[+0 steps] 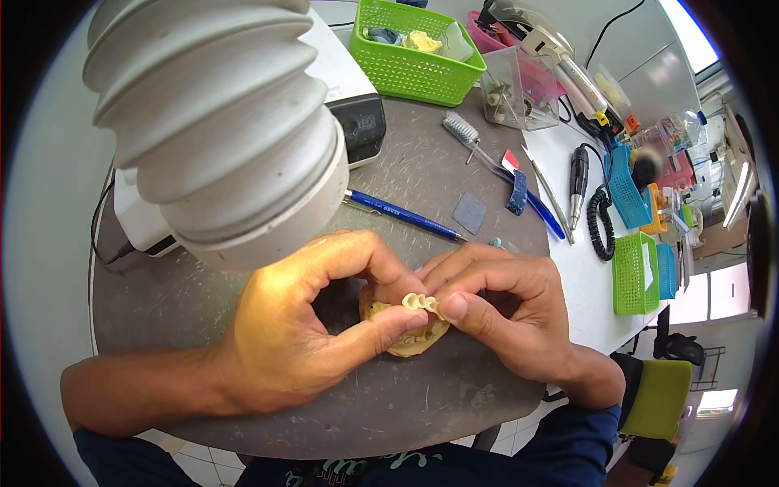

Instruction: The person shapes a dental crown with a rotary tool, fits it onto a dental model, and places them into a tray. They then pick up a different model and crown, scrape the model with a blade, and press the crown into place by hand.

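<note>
Between the fingertips of both my hands is a small cream-coloured dental bridge (420, 302), its hollow undersides facing up toward me. My left hand (316, 304) pinches its left end between thumb and index finger. At the other end, my right hand (499, 304) grips it with thumb and fingers. Directly below lies a yellowish plaster dental model (414, 347) with handwriting on its edge, partly hidden by my fingers. Just beyond my hands, a blue mechanical pencil (406, 215) rests on the grey work surface.
A ribbed white extraction hose (219, 122) hangs close over my left hand. Sandpaper (469, 213), a brush (462, 128), a metal instrument (548, 191) and a black handpiece (578, 183) lie to the right. Green baskets (406, 75) and a clear box (519, 89) stand farther back.
</note>
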Available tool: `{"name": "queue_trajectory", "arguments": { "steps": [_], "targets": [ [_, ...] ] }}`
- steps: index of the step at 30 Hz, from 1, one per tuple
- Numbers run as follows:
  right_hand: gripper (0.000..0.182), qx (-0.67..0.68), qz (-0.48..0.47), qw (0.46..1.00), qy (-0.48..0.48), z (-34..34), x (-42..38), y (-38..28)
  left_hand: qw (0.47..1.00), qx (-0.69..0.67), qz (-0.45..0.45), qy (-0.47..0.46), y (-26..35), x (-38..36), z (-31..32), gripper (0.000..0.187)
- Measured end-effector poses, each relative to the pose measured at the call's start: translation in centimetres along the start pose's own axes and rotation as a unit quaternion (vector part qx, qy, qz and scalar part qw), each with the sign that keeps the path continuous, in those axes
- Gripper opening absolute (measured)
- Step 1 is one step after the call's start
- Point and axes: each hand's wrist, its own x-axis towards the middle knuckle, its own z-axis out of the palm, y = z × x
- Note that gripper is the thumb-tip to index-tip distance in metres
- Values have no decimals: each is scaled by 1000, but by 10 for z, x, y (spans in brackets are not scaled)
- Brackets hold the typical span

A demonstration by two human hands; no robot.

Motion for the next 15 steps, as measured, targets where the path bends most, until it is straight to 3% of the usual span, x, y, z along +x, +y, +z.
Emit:
{"name": "queue_trajectory", "arguments": {
  "steps": [6, 7, 8, 11, 15],
  "targets": [
    [6, 2, 7, 1000, 25, 0, -2, -1, 998, 42, 44, -27, -3, 0, -6, 22],
    [6, -50, -58, 997, 21, -3, -2, 5, 992, 88, 79, -50, -7, 0, -11, 40],
    [6, -46, -55, 997, 20, -6, -1, 6, 992, 88, 73, -50, -8, 0, -13, 40],
    [13, -201, -142, 969, 1, -12, -2, 3, 962, 200, 165, -89, -6, 1, -19, 71],
    [14, -231, -158, 960, 4, -11, -4, 1, 950, 234, 183, -97, -6, 1, -14, 67]
  ]
}}
